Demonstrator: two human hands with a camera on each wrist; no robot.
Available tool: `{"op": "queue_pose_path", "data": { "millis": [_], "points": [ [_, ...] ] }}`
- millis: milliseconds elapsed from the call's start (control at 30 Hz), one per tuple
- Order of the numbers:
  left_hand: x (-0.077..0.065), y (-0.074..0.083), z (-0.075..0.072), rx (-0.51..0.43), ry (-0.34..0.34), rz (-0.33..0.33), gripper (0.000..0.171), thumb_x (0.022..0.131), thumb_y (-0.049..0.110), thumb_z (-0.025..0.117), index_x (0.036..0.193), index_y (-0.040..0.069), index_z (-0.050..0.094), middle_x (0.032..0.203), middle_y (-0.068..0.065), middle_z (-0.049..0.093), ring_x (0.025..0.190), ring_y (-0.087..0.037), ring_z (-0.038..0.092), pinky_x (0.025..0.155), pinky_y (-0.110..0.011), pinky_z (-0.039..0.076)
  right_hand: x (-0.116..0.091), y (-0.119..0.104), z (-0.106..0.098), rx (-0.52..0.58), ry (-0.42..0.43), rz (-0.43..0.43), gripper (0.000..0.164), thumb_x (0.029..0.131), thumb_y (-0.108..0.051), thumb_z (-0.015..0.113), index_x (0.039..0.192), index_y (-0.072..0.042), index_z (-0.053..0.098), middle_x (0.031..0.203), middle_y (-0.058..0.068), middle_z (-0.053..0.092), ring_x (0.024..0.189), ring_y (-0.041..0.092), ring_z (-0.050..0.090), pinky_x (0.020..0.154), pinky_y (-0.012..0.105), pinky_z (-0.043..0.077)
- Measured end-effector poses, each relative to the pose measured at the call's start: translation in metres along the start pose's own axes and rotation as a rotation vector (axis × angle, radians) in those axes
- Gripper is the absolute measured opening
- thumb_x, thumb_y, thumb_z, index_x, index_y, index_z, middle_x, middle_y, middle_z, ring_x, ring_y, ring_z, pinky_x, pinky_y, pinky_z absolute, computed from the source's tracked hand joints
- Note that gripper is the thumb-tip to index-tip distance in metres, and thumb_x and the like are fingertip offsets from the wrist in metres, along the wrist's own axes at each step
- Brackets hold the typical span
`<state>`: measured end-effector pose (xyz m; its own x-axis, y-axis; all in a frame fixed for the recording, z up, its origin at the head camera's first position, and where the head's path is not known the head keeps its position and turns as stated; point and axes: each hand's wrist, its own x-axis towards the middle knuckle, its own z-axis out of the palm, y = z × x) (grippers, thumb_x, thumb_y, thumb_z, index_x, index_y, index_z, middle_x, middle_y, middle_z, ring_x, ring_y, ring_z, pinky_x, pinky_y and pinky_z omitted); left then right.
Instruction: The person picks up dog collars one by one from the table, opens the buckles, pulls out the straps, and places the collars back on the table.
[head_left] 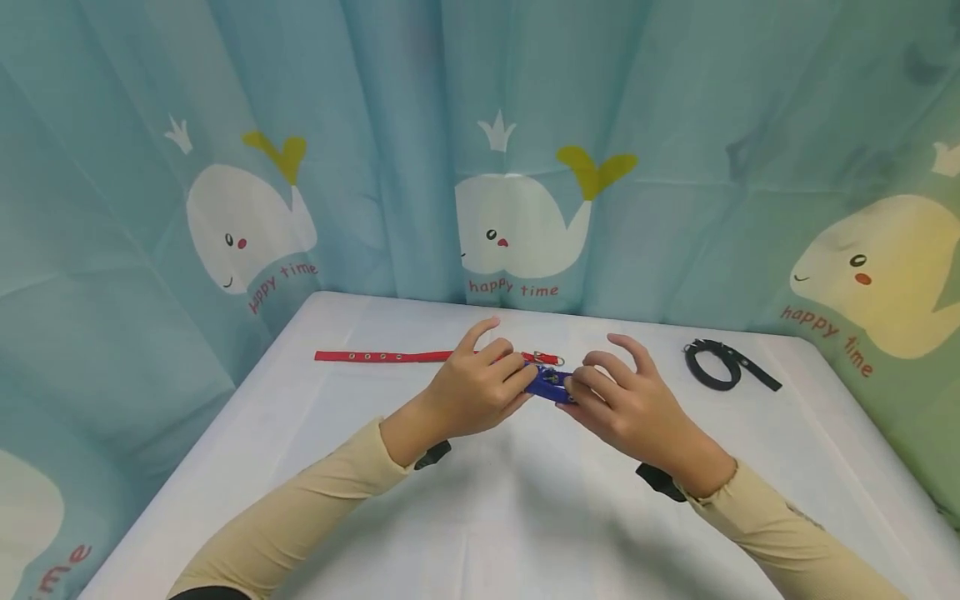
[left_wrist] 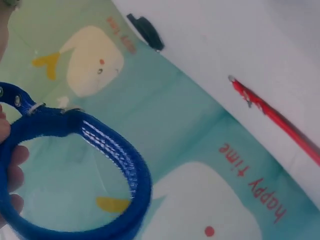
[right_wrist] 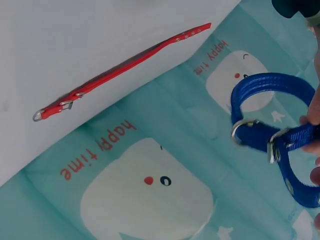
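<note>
A blue pet collar [head_left: 551,383], bent into a loop, is held up above the table between both hands. My left hand [head_left: 480,387] pinches its left side, the index finger raised off it. My right hand [head_left: 630,408] grips the other side with thumb and fingers. In the right wrist view the collar [right_wrist: 260,137] shows a metal D-ring and a buckle, with the strap's holed end by the buckle. The left wrist view shows the round loop of the collar [left_wrist: 142,172] close up, with fingertips at the frame's left edge.
Behind the hands a red collar [head_left: 375,357] lies stretched out on the white table [head_left: 465,517]. At the back right lies a black collar [head_left: 712,367], coiled with its end sticking out. A blue curtain [head_left: 390,125] with whale prints hangs behind the table.
</note>
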<state>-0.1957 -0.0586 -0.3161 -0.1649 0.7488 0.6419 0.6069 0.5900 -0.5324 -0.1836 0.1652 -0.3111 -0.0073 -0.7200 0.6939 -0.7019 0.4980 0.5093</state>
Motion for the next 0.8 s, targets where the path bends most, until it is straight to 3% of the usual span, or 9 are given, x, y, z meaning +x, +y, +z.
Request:
{"op": "queue_pose_path", "data": {
  "millis": [200,433,600,800],
  "points": [
    [0.0035,0.0018,0.0017,0.004,0.025,0.017,0.019,0.083,0.035,0.066,0.089,0.018,0.072,0.08,0.006,0.068,0.081,-0.012,0.059,0.099,-0.045,0.042,0.0041,-0.0005,0.0052,0.01,0.019,-0.007,0.035,0.097,-0.025,0.05,0.081,-0.002,0.07,0.077,0.006,0.062,0.078,0.024,0.059,0.084,0.054,0.047],
    [-0.0013,-0.0011,0.0013,-0.021,-0.045,-0.022,0.022,0.079,0.035,0.071,0.091,0.016,0.074,0.082,0.004,0.072,0.082,-0.013,0.061,0.099,-0.045,0.043,0.0015,0.0017,-0.0011,-0.001,-0.059,0.014,0.05,0.102,-0.03,0.035,0.08,-0.004,0.072,0.075,0.005,0.064,0.077,0.022,0.059,0.086,0.053,0.047],
    [0.0013,-0.001,0.0041,-0.015,-0.016,-0.011,0.018,0.082,0.031,0.068,0.089,0.016,0.073,0.082,0.003,0.071,0.082,-0.013,0.061,0.099,-0.044,0.043,0.0063,0.0007,0.0002,0.0,-0.073,0.014,0.046,0.101,-0.03,0.038,0.081,-0.004,0.071,0.077,0.005,0.064,0.078,0.022,0.059,0.087,0.053,0.046],
    [-0.0025,-0.003,0.003,-0.03,-0.014,-0.044,0.023,0.081,0.038,0.07,0.089,0.016,0.074,0.082,0.003,0.072,0.082,-0.013,0.063,0.099,-0.044,0.044,0.0025,0.0026,-0.0022,-0.002,-0.089,0.029,0.051,0.102,-0.03,0.032,0.082,-0.005,0.072,0.075,0.006,0.065,0.08,0.023,0.059,0.087,0.053,0.046]
  ]
}}
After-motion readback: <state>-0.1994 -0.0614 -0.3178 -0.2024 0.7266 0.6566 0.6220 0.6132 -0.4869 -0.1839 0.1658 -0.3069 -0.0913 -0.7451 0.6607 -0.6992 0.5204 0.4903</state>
